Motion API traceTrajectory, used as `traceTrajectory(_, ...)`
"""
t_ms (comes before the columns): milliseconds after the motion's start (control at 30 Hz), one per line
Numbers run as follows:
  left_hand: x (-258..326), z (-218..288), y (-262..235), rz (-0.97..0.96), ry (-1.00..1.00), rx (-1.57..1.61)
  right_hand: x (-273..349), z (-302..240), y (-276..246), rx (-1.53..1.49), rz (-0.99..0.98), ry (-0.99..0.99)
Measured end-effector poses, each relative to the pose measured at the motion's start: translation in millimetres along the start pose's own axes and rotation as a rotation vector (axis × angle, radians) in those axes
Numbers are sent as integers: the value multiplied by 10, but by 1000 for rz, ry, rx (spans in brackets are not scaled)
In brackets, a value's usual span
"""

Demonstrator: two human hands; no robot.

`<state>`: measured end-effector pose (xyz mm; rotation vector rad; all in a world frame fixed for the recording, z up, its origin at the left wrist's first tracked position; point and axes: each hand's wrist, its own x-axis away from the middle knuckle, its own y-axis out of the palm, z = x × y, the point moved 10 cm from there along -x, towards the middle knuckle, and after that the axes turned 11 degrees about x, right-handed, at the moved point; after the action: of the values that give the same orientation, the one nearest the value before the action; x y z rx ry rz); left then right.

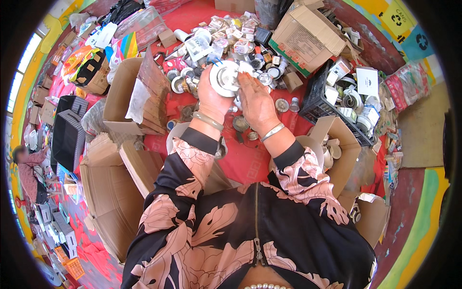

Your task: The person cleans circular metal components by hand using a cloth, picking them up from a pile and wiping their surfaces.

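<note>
Both hands are raised in front of me over the red floor covering. A round white fixture with a shiny centre, like a downlight [223, 78], is held up between them. My left hand [213, 94] is closed round its lower left side, a pale bangle on the wrist. My right hand [254, 98] is closed against its right side, fingers pressed together and fingertips at a small white part by the rim; the thumb is mostly hidden. A thin blue piece, perhaps wire, shows at the top edge. Beyond and below lies a heap of small lamps and little boxes [240, 45].
An open cardboard box [122, 96] stands left, another [108, 192] nearer me. To the right are a black crate [313, 108] of lamps and a box [344, 144] of white parts. A large carton [308, 41] lies behind the heap. Another person [31, 168] sits far left.
</note>
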<state>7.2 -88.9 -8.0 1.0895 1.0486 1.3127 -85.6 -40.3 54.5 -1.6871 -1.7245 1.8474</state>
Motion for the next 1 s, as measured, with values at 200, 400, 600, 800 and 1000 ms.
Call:
traceTrajectory(200, 23, 34, 88, 3, 0, 40, 65, 539, -190, -183, 111, 412)
traceTrajectory(400, 28, -243, -80, 87, -94, -76, -16, 597, -124, -358, 147, 522)
traceTrajectory(600, 109, -309, 28, 34, -96, -145, -74, 84, -157, -170, 242, 121)
traceTrajectory(800, 144, -342, 140, 5, -138, -55, -83, -14, -227, -67, 261, 7)
traceTrajectory(1000, 103, -161, 38, 74, -103, -41, -125, -8, -276, -1, 189, -110)
